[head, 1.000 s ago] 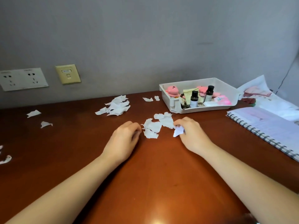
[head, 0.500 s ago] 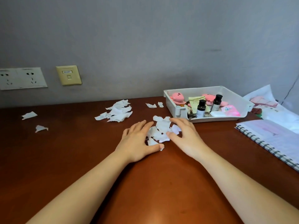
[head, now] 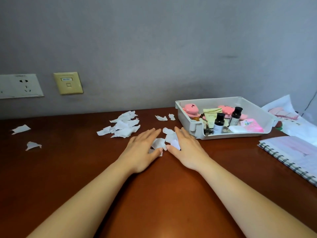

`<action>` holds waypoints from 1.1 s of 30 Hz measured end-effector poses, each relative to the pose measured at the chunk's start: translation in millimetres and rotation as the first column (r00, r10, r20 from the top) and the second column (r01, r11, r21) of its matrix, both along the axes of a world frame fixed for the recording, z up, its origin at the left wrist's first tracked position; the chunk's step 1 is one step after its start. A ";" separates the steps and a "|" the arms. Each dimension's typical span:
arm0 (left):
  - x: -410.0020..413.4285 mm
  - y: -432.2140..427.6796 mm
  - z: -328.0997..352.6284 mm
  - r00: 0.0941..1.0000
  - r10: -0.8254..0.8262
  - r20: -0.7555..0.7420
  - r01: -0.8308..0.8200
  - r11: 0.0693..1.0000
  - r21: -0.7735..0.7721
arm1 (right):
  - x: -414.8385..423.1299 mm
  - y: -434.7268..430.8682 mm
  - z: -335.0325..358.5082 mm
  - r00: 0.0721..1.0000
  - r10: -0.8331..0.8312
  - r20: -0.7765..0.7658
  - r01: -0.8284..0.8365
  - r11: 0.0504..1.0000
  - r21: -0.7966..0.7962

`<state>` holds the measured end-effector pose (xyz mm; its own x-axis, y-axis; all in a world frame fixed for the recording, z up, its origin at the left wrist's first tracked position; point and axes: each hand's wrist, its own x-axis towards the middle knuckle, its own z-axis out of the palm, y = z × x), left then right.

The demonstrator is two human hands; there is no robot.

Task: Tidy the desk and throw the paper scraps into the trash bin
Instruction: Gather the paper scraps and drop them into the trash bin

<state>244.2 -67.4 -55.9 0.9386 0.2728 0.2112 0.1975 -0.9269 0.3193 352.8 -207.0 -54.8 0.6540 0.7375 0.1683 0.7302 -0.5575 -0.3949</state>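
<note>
Brown bench (head: 68, 169) w/ white tray (head: 192, 124) at 2 o'clock; bottle labels too small to read. Spiral notebook (head: 291, 152) at 3. Left hand (head: 142, 152) & right hand (head: 187, 152) flat, fingers spread, cupping centre paper scraps (head: 169, 137). More scraps (head: 122, 127) at 11.
</note>
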 end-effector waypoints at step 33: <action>25.1 14.4 1.9 0.971 -0.147 0.187 0.159 0.986 -0.051 | 11.9 2.6 -2.1 0.977 0.169 0.133 -0.193 0.963 0.190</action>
